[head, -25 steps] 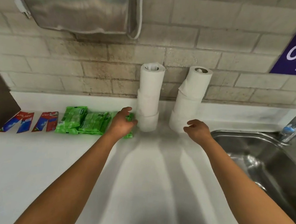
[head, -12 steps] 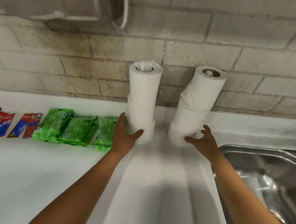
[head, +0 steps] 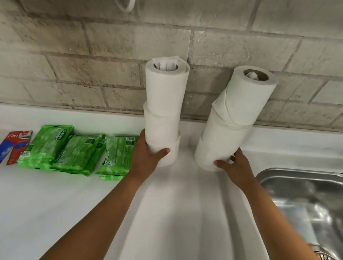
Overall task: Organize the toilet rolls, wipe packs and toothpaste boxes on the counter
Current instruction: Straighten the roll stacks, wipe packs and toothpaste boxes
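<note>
Two stacks of toilet rolls stand on the counter (head: 33, 210) by the brick wall. My left hand (head: 145, 161) wraps the left stack (head: 163, 112) at its base; my right hand (head: 237, 169) cups the leaning right stack (head: 234, 119), both arms outstretched. Green wipe packs (head: 74, 152) lie just left.

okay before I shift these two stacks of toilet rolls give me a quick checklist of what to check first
1. Left hand on the bottom roll of the left stack: ok, thumb and fingers wrap it.
2. Right hand on the bottom roll of the right stack: ok, fingertips touch it.
3. Left stack straight: ok, roughly upright, rolls slightly offset.
4. Right stack straight: not ok, it leans right towards the top, with a loose sheet around the middle.
5. Room on the left: not ok, the nearest wipe pack sits right beside the left hand.
6. Sink close on the right: cannot tell how much margin.
</note>
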